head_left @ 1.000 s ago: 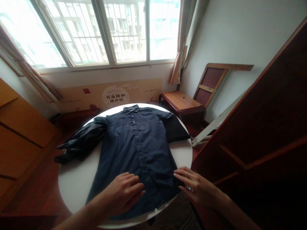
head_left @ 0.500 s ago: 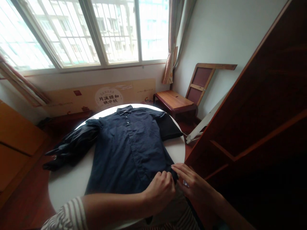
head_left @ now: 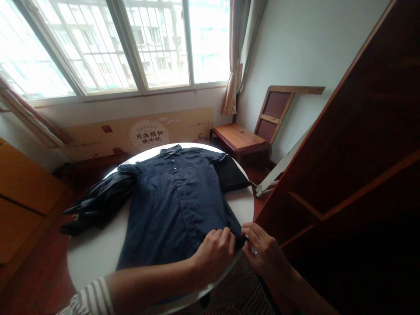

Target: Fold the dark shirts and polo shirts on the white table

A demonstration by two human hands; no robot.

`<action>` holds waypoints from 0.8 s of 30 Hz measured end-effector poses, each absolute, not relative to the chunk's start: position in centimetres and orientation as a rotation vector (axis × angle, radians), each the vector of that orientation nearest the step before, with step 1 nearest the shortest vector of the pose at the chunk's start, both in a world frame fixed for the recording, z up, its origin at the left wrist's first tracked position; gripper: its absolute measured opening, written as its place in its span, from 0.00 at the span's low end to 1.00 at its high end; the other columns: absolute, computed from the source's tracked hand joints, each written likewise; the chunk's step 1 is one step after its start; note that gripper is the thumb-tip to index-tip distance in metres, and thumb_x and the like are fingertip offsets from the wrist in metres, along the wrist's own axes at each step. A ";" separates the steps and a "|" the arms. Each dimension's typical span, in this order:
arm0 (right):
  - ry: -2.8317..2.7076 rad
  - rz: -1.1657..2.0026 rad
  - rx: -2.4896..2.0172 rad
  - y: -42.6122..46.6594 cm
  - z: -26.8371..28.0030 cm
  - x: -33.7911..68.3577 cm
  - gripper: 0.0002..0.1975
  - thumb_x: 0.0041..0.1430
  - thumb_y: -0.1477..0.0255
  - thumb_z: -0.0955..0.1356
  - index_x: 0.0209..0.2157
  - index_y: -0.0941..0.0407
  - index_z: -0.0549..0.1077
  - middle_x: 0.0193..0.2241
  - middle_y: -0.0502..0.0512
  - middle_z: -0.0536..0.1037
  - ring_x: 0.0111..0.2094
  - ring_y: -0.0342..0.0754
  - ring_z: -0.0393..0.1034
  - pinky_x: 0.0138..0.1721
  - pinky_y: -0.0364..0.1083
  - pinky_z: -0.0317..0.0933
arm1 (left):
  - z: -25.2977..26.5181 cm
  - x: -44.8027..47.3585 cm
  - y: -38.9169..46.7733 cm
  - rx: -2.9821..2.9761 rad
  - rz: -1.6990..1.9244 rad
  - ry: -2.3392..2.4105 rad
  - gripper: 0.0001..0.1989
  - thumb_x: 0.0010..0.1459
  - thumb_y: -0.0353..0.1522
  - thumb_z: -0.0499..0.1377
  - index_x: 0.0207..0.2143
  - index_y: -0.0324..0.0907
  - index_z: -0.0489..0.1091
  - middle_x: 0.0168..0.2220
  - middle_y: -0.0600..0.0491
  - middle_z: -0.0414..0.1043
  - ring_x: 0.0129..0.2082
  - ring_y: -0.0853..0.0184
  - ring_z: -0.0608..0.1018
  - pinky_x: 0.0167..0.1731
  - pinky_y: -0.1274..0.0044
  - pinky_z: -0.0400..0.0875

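Note:
A dark blue button-up shirt point(head_left: 170, 201) lies spread front side up on a round white table point(head_left: 88, 258), its collar at the far edge. My left hand point(head_left: 217, 248) is closed on the shirt's lower hem, right of the button strip. Just to its right, my right hand point(head_left: 262, 249) pinches the hem's right corner between thumb and fingers, at the table's near right edge. A ring shows on that hand. My left forearm hides part of the near hem.
Dark clothing point(head_left: 98, 197) hangs over the table's left edge. A black folded piece point(head_left: 231, 173) lies by the right sleeve. A dark wooden panel point(head_left: 328, 183) rises close on the right. Behind stands a low wooden stool point(head_left: 241, 134).
My right hand has moved slightly right and closed on the hem corner, drawing it outward. My left hand has shifted a little left and up, still on the hem.

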State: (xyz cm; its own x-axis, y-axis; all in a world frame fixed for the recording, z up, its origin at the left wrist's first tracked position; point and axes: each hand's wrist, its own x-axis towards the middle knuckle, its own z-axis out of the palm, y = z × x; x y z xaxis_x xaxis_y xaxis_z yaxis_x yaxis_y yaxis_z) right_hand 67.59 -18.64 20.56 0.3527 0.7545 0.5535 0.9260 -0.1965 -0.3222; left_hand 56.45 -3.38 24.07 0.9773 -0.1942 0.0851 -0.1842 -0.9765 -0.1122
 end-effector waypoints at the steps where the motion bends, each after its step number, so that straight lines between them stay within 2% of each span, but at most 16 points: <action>1: -1.464 -0.321 -2.043 -18.5 20.8 67.4 0.14 0.56 0.81 0.61 0.43 0.57 0.68 0.39 0.60 0.75 0.42 0.54 0.73 0.42 0.53 0.71 | 24.2 56.5 -3.3 -3.010 -0.170 0.303 0.03 0.61 0.25 0.55 0.37 0.37 0.68 0.34 0.50 0.66 0.32 0.63 0.72 0.27 0.72 0.67; 5: -1.527 -0.316 -2.096 -17.5 20.9 66.6 0.20 0.57 0.72 0.66 0.52 0.59 0.65 0.45 0.65 0.73 0.47 0.59 0.70 0.48 0.60 0.67 | 24.5 56.8 -2.8 -3.001 -0.269 0.275 0.04 0.59 0.23 0.55 0.38 0.37 0.66 0.33 0.50 0.65 0.33 0.62 0.71 0.27 0.72 0.67; 8: -1.505 -0.376 -2.078 -16.3 20.1 66.4 0.21 0.57 0.70 0.66 0.52 0.58 0.63 0.43 0.65 0.74 0.46 0.61 0.70 0.47 0.61 0.68 | 24.7 56.9 -2.4 -3.035 -0.402 0.250 0.07 0.58 0.22 0.54 0.37 0.39 0.64 0.32 0.51 0.65 0.31 0.64 0.71 0.26 0.73 0.67; 15: -1.421 -0.446 -2.118 -14.9 19.6 67.4 0.17 0.58 0.82 0.59 0.48 0.58 0.66 0.36 0.61 0.76 0.38 0.55 0.72 0.41 0.54 0.69 | 26.2 56.5 -1.0 -3.166 -0.790 0.032 0.07 0.59 0.23 0.50 0.31 0.43 0.59 0.26 0.55 0.65 0.24 0.67 0.70 0.25 0.76 0.66; 19: -1.330 -0.485 -2.085 -15.9 20.2 67.6 0.14 0.57 0.82 0.61 0.44 0.56 0.66 0.33 0.58 0.75 0.34 0.53 0.72 0.37 0.51 0.68 | 26.6 55.7 -0.2 -3.229 -0.905 -0.027 0.05 0.60 0.26 0.49 0.33 0.44 0.59 0.26 0.55 0.66 0.23 0.68 0.70 0.26 0.76 0.66; 24: -1.250 -0.687 -1.966 -17.2 21.0 67.9 0.11 0.57 0.82 0.60 0.39 0.54 0.65 0.30 0.55 0.71 0.33 0.52 0.68 0.36 0.50 0.65 | 26.4 55.1 0.1 -3.262 -0.885 -0.008 0.04 0.62 0.26 0.48 0.35 0.44 0.59 0.27 0.55 0.68 0.24 0.67 0.72 0.28 0.75 0.67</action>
